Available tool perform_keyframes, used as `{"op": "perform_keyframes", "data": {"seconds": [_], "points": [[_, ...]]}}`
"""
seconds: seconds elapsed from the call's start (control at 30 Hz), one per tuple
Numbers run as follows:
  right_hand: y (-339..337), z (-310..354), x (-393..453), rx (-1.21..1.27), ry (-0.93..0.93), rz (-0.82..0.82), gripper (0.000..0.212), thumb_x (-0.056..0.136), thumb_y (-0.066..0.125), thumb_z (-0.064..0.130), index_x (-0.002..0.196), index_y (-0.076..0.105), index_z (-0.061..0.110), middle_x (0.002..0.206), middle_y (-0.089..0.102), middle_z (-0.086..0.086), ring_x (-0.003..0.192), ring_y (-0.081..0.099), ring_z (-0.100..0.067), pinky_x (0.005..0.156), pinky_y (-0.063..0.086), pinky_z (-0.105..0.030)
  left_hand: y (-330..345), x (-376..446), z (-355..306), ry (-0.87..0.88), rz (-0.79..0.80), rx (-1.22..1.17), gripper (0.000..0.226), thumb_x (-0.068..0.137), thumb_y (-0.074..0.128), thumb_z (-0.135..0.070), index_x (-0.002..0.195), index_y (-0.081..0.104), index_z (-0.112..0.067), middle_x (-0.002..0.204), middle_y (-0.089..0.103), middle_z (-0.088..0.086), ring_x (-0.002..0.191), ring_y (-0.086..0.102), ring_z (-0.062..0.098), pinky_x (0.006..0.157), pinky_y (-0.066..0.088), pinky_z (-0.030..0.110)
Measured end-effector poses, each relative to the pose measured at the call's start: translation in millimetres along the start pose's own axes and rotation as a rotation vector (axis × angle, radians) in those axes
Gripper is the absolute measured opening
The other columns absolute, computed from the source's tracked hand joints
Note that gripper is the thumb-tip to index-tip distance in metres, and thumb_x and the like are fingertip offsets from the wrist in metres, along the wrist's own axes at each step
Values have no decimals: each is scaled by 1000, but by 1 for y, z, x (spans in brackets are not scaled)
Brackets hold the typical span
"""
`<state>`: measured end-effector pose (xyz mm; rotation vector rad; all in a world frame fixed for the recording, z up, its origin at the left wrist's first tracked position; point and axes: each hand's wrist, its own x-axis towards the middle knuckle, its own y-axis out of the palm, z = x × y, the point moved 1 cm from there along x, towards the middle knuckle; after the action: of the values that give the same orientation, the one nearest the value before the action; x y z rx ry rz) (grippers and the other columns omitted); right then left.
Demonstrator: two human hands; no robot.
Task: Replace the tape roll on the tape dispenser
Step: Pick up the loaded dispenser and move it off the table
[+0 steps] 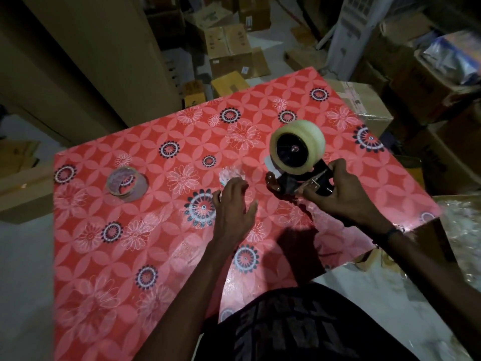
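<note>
I see the tape dispenser (299, 182) held up over the right part of the table (109, 269), which wears a red cloth printed with flowers and dark rosettes. A full roll of clear tape (298, 143) sits on the dispenser's hub, its round face turned toward the camera, so the dark core and spindle show in the middle. My right hand (343, 196) grips the dispenser's black body from the near side, fingers curled tight around it and the thumb pressed along the lower edge beside the metal blade part. The reddish-brown front piece of the dispenser sticks out to the left of that grip.

My left hand (233, 204) is apart from the dispenser, hovering low over the cloth near the middle of the table, fingers spread loosely and holding nothing that I can make out. Just beyond its fingertips lies a small crumpled wad of clear tape (230, 174) on the cloth; whether the fingertips touch it I cannot tell.

Toward the left edge of the table a used tape roll (127, 184) lies flat, almost down to its brownish cardboard core, well apart from both hands.

Around the table stand stacked cardboard boxes (234, 50), dim in the poor light.
</note>
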<state>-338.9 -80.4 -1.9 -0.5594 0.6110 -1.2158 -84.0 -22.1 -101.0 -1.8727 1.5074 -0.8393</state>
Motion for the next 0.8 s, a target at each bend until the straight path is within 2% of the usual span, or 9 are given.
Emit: {"op": "perform_keyframes", "data": {"seconds": [0.07, 0.13, 0.23, 0.43, 0.57, 0.63, 0.7, 0.73, 0.8], "points": [[9, -8, -10, -7, -28, -28, 66, 83, 88, 42, 112, 38, 11, 88, 69, 6, 76, 69, -11, 58, 53, -21, 4, -3, 3, 9, -3, 36, 38, 102, 60, -40, 133, 54, -20, 150, 48, 1, 144, 42, 19, 125, 20, 61], [16, -14, -17, 2, -4, -46, 66, 80, 87, 48, 112, 39, 17, 91, 70, 4, 78, 72, -14, 61, 58, -37, 6, -4, 6, 24, -10, 66, 36, 104, 56, -42, 131, 58, -18, 152, 46, 0, 146, 40, 17, 127, 16, 57], [23, -16, -28, 9, 11, -79, 66, 80, 89, 45, 114, 39, 19, 94, 67, 3, 80, 70, -15, 59, 54, -34, 6, -3, 7, 56, -32, 74, 35, 103, 57, -41, 128, 60, -17, 148, 47, -1, 142, 44, 15, 126, 17, 54], [38, -32, -40, 11, -74, -98, 69, 83, 91, 46, 122, 36, 29, 104, 71, -5, 82, 74, -22, 65, 62, -51, 8, -3, 11, 61, -20, 95, 38, 103, 56, -42, 130, 60, -15, 149, 45, 1, 143, 44, 17, 126, 16, 54], [41, -33, -42, -138, -184, -118, 78, 88, 88, 45, 142, 43, 11, 123, 66, -14, 95, 70, -28, 74, 62, -43, 8, -3, 12, 68, -9, 99, 37, 102, 59, -40, 129, 59, -15, 151, 45, 1, 145, 44, 19, 125, 18, 58], [42, -35, -42, -209, -214, -118, 84, 90, 87, 45, 150, 44, 6, 135, 62, -16, 105, 68, -29, 79, 54, -34, 8, -4, 12, 70, -12, 92, 37, 102, 61, -39, 130, 60, -15, 151, 45, 2, 145, 44, 19, 126, 17, 59], [44, -36, -42, -254, -230, -114, 84, 91, 85, 45, 151, 42, 4, 137, 61, -17, 104, 69, -30, 78, 48, -29, 8, -4, 12, 74, -13, 96, 37, 102, 60, -38, 130, 60, -14, 151, 45, 3, 145, 44, 19, 127, 16, 57], [45, -35, -43, -267, -229, -106, 83, 92, 84, 47, 149, 41, 4, 134, 62, -19, 101, 70, -31, 76, 50, -30, 8, -3, 12, 77, -13, 104, 37, 102, 59, -38, 130, 60, -14, 151, 45, 3, 145, 44, 19, 127, 16, 57], [47, -33, -43, -268, -193, -90, 81, 93, 81, 50, 144, 38, 5, 125, 64, -20, 91, 72, -36, 69, 58, -41, 8, -3, 12, 77, -10, 115, 36, 102, 59, -38, 129, 60, -15, 151, 46, 3, 145, 44, 19, 126, 18, 59]]}}
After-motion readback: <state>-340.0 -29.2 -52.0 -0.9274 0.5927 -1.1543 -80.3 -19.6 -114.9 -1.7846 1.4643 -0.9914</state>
